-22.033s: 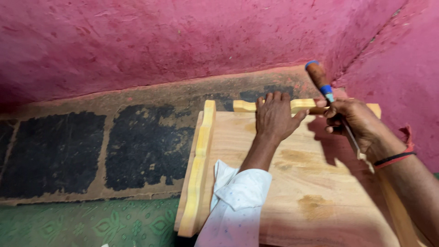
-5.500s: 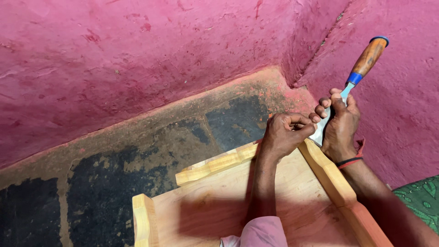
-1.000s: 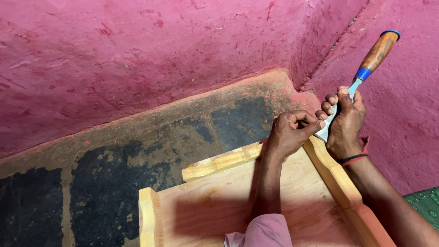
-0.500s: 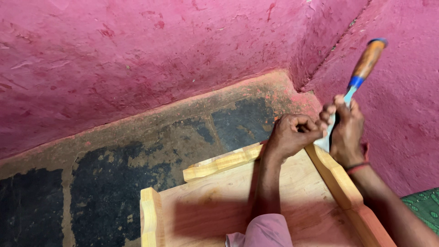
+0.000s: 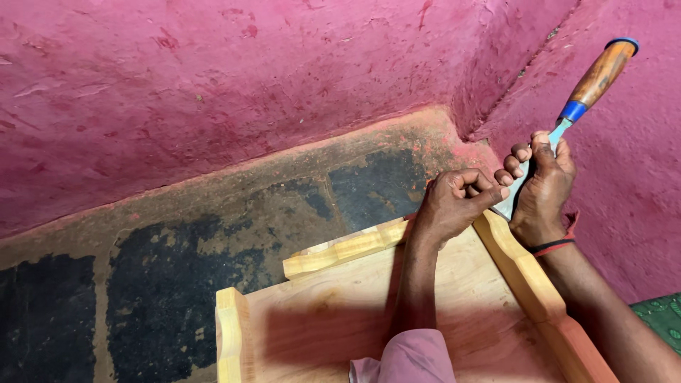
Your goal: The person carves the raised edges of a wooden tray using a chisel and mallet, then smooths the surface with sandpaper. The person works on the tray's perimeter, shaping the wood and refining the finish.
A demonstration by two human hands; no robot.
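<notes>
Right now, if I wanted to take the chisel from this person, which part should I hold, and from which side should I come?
Hold the wooden handle, coming from above and the right. The chisel stands tilted, its handle free and pointing up towards the pink wall, while the blade runs down between the right hand and left hand at the frame corner. The handle is rounded and thick, probably safer than the blade.

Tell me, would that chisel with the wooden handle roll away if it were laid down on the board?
Probably not far: the chisel has a round-looking wooden handle that could roll a little, but its flat metal blade should stop it. It looks stiff and somewhat handle-heavy. The right hand holds it by the blade, the left hand closed alongside.
</notes>
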